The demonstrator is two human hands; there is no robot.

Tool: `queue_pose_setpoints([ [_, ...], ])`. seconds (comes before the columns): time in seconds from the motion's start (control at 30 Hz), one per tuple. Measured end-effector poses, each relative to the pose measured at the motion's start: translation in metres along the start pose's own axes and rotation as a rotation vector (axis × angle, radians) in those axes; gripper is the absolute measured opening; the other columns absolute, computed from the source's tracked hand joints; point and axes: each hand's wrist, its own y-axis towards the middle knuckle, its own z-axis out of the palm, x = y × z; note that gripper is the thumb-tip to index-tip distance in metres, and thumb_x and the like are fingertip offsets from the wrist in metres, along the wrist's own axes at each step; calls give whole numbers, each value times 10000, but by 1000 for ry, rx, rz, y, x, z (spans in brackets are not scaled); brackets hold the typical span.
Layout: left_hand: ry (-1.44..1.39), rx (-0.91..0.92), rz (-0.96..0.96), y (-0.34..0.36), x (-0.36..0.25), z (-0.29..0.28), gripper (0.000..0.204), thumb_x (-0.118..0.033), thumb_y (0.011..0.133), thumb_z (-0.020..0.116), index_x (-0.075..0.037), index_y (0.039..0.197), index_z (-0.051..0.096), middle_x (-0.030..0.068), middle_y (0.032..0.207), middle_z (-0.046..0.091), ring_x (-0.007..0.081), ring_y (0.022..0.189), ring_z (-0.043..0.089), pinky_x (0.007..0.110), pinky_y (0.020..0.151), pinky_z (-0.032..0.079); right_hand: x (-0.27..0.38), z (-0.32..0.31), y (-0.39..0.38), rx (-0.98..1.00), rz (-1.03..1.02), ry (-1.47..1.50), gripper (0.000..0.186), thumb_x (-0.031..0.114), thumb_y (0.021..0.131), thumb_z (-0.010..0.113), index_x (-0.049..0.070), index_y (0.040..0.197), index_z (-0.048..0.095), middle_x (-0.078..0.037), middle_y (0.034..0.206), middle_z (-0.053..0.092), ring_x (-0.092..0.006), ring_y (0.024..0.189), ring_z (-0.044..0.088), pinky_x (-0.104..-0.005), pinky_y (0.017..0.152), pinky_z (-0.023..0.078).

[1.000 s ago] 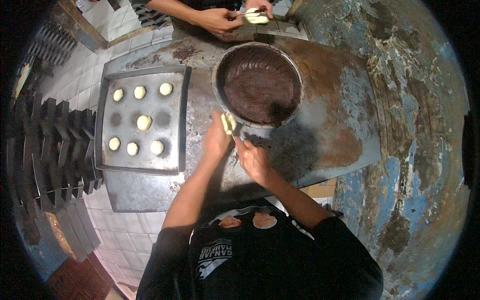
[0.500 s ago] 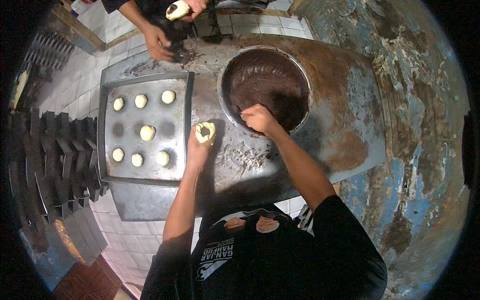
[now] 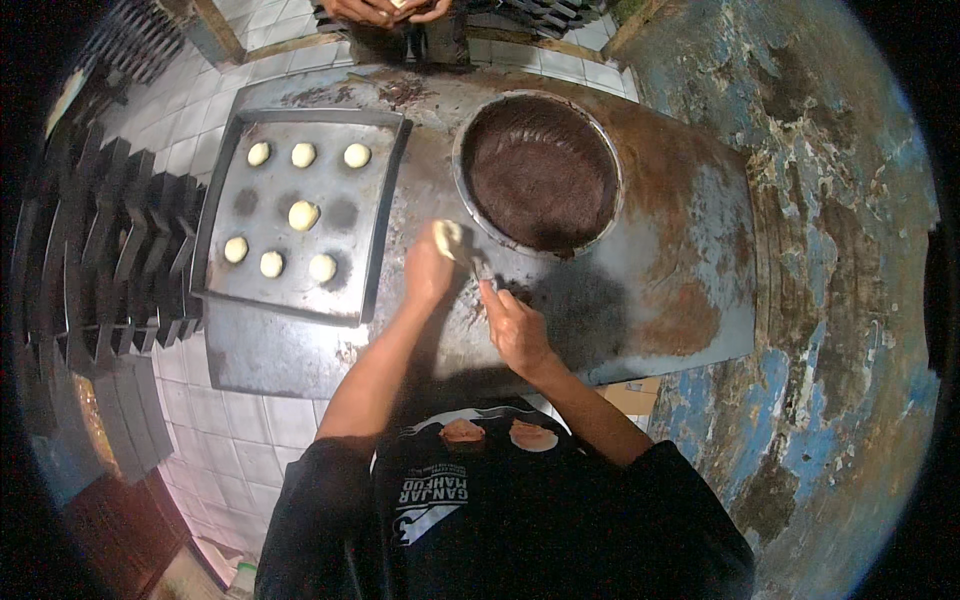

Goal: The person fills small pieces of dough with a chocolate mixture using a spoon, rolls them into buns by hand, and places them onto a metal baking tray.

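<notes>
A piece of pale yellow dough point(image 3: 449, 238) sits in the fingers of my left hand point(image 3: 428, 268), which is closed around it above the table between the tray and the basin. My right hand point(image 3: 516, 328) grips a small thin metal tool point(image 3: 479, 270), and its tip reaches to the dough. Whether the tip is a spoon or a blade is blurred. Just beyond my right hand stands a round metal basin point(image 3: 458, 165) holding a dark brown, crumbly filling point(image 3: 540, 185).
Several round dough balls point(image 3: 302, 215) lie in rows on a square metal tray point(image 3: 372, 225) at left. Across the worn metal table point(image 3: 690, 290), another person's hands point(image 3: 385, 12) hold something pale. Dark stacked metal pans point(image 3: 120, 250) stand at far left; a peeling wall point(image 3: 810, 300) rises at right.
My right hand has come out of the basin toward me and over to the dough. My left hand has moved right with it. The other person's hands have drawn back from the table.
</notes>
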Motion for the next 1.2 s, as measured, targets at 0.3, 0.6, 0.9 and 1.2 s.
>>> queue_pose_setpoints([
  [0.3, -691, 297, 163, -98, 10, 26, 575, 53, 775, 704, -51, 1290, 470, 37, 1126, 604, 140, 1032, 603, 278, 889, 498, -20, -14, 8, -5, 672, 1120, 524, 115, 954, 675, -38, 1406, 459, -135, 1090, 711, -160, 945, 669, -293, 827, 540],
  [0.6, -872, 514, -164, -173, -51, -2, 185, -213, 937, 694, -79, 1035, 612, -5, 881, 600, 144, 756, 585, 318, 626, 482, 24, -62, -75, -389, 278, 886, 482, 20, 938, 521, 41, 1418, 488, -166, 1172, 681, -327, 1127, 632, -418, 978, 493],
  [0.9, -493, 82, 255, -236, -64, 2, 618, -318, 978, 659, -41, 1487, 446, 185, 1233, 675, 291, 1106, 656, 342, 954, 493, 13, -57, -112, -10, 529, 1723, 334, 34, 920, 670, 0, 1238, 574, -72, 1157, 657, -154, 1041, 612, -295, 920, 497],
  [1.2, -227, 376, -247, -249, -29, -91, 426, -353, 1024, 580, -118, 1376, 623, 139, 1308, 638, 207, 1187, 589, 341, 1034, 443, 99, -75, -76, -86, -5, 936, 279, 130, 898, 684, 10, 1150, 689, -151, 1081, 706, -277, 993, 681, -391, 916, 526],
])
